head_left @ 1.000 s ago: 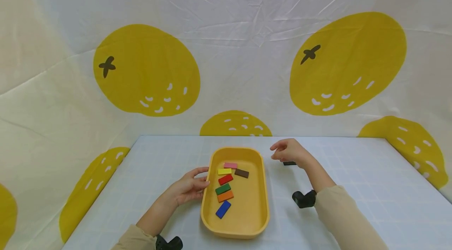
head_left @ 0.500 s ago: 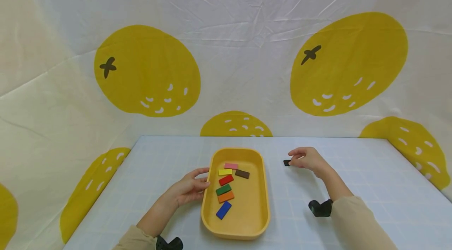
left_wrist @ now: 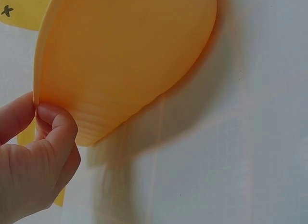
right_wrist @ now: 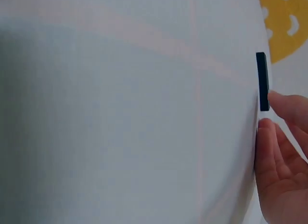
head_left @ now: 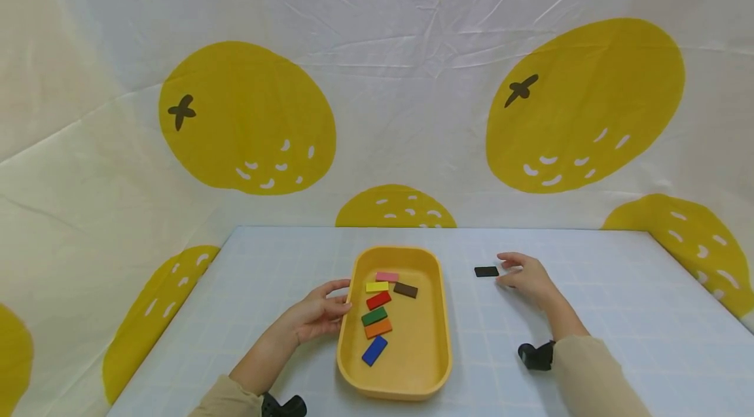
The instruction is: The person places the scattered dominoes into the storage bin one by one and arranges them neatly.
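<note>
My left hand (head_left: 321, 313) pinches the left rim of a yellow-orange tray (head_left: 421, 351) between thumb and fingers; the left wrist view shows this grip on the tray wall (left_wrist: 130, 50). A black rectangular block (head_left: 486, 271) lies flat on the table, right of the tray. At its right end is my right hand (head_left: 527, 278), thumb and forefinger parted. In the right wrist view the fingertips sit close by one end of the black block (right_wrist: 263, 82), and the right hand (right_wrist: 284, 151) holds nothing.
Inside the tray lie several coloured blocks: pink (head_left: 387, 277), yellow (head_left: 377, 287), brown (head_left: 405, 290), red (head_left: 378, 300), green (head_left: 374, 317), orange (head_left: 377, 328) and blue (head_left: 374, 351). A pale checked cloth (head_left: 506, 378) covers the table. Behind it hangs a fruit-print curtain (head_left: 412, 109).
My right hand has moved right and down from over the black block to its right end, leaving the block in full view. The left hand keeps its grip on the tray.
</note>
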### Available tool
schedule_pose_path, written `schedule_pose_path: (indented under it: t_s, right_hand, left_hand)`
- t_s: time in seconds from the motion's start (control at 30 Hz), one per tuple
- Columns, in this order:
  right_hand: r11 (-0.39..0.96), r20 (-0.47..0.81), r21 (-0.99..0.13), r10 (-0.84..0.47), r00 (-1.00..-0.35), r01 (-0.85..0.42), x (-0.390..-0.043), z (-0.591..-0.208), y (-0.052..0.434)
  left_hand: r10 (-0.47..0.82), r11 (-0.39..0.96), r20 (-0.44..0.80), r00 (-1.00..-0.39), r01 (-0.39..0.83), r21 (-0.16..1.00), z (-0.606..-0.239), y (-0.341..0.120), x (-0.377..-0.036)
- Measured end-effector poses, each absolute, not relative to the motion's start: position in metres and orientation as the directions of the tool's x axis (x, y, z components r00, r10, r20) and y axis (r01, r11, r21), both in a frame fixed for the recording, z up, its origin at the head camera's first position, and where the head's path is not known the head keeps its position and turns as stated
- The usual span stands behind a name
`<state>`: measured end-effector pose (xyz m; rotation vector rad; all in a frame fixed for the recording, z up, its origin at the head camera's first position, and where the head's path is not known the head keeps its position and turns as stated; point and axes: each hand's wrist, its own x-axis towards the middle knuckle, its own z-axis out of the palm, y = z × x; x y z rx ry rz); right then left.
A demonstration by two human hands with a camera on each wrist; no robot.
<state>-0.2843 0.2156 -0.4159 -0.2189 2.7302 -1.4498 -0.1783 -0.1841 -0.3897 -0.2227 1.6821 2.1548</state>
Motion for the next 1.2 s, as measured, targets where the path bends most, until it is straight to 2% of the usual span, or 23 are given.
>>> schedule_pose_path:
  t_s: [0.17, 0.37, 0.7, 0.8, 1.2]
  right_hand:
    - [0.617, 0.048, -0.78, -0.108, -0.993, -0.104, -0.289, -0.424, 0.211]
    - [0.736, 0.134, -0.648, -0.144, -0.981, -0.196, -0.295, -0.43, 0.207]
    - [0.777, 0.166, -0.569, -0.212, -0.963, -0.27, -0.295, -0.426, 0.203]
    - [0.774, 0.134, -0.578, -0.221, -0.966, -0.258, -0.293, -0.422, 0.202]
    - [0.581, -0.012, -0.81, -0.146, -0.989, -0.076, -0.291, -0.408, 0.2]
  left_hand:
    - [0.213, -0.201, -0.355, -0.91, -0.396, 0.896, -0.391, -0.185, -0.178]
    - [0.214, -0.206, -0.352, -0.911, -0.394, 0.896, -0.392, -0.184, -0.178]
    - [0.204, -0.195, -0.353, -0.913, -0.391, 0.9, -0.39, -0.184, -0.177]
    - [0.204, -0.198, -0.352, -0.914, -0.39, 0.899, -0.39, -0.184, -0.177]
    - [0.195, -0.194, -0.364, -0.911, -0.399, 0.896, -0.389, -0.184, -0.178]
